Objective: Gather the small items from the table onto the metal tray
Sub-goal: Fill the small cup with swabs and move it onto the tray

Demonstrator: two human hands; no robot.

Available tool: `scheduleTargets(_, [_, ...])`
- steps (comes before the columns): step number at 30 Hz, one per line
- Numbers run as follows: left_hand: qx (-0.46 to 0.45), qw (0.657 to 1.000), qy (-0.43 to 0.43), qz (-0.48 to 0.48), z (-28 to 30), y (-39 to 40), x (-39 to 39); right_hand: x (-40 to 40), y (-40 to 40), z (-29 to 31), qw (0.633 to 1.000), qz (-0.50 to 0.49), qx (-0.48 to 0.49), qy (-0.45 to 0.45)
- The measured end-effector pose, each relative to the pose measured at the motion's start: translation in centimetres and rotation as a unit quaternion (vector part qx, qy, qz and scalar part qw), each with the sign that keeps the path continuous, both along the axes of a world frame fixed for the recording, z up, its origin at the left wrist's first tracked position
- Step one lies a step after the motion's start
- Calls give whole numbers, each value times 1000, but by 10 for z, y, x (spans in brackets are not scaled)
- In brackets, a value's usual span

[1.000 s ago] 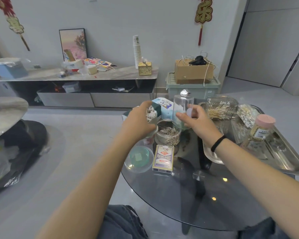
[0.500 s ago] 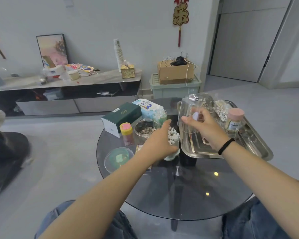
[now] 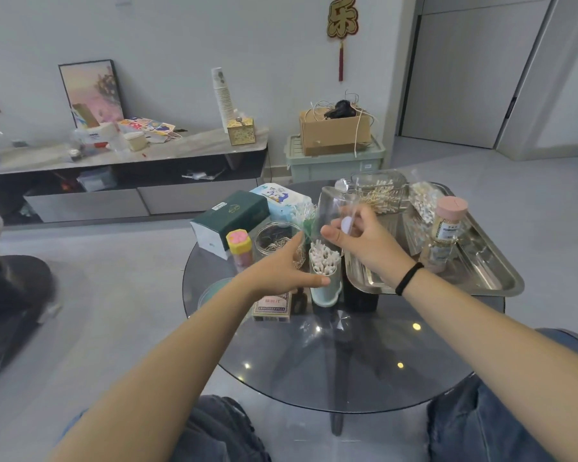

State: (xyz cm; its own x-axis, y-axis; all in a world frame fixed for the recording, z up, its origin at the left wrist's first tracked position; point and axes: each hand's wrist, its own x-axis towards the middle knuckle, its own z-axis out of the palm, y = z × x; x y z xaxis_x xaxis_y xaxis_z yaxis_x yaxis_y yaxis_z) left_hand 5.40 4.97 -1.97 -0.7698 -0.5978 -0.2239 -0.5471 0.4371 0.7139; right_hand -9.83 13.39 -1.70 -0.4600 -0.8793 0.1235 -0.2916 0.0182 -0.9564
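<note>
Since half a second ago the left hand (image 3: 282,270) has set the cotton swab cup (image 3: 324,278) down on the glass worktop (image 3: 347,361), just beside the near left corner of the metal tray (image 3: 494,278), and its thumb and fingers now touch the cup only loosely, so I judge it is steadying, not carrying. The right hand (image 3: 364,248) has moved little; it grips the clear cover (image 3: 334,211) tilted above the cup, with the thumb on its side. I think the cover will go over the swabs before the cup goes onto the tray. In the head view, the tray already carries a pink-lid bottle (image 3: 447,225), a clear box of swabs (image 3: 381,195) and a small bag. The jar of clips (image 3: 276,238), yellow tube (image 3: 239,245) and card pack (image 3: 271,306) are not yet gathered.
</note>
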Motion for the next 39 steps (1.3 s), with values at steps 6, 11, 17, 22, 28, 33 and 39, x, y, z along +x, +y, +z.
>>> scheduleTargets(6, [-85, 992, -59, -69, -9, -4, 2, 8, -3, -3, 999, -38, -20, 2])
scheduleTargets(11, [-112, 989, -57, -74, -13, -1, 1, 3, 0, -7, 998, -53, -14, -10])
scheduleTargets(17, [17, 999, 46, -3, -1, -4, 5, 13, 1, -6, 999, -22, -19, -23])
scheduleTargets(22, [29, 995, 95, 1, 2, -7, 8, 22, 4, -14, 999, 10, 27, 30])
scheduleTargets(28, [-21, 994, 103, 0, -11, 0, 1, 22, 13, -18, 995, 20, 55, 77])
scheduleTargets(33, [-19, 997, 78, 5, -23, -1, -4, 21, 13, -21, 986, 19, 115, 121])
scheduleTargets(39, [-8, 996, 92, -2, -20, -2, -3, 10, 16, -10, 989, 81, 102, 69])
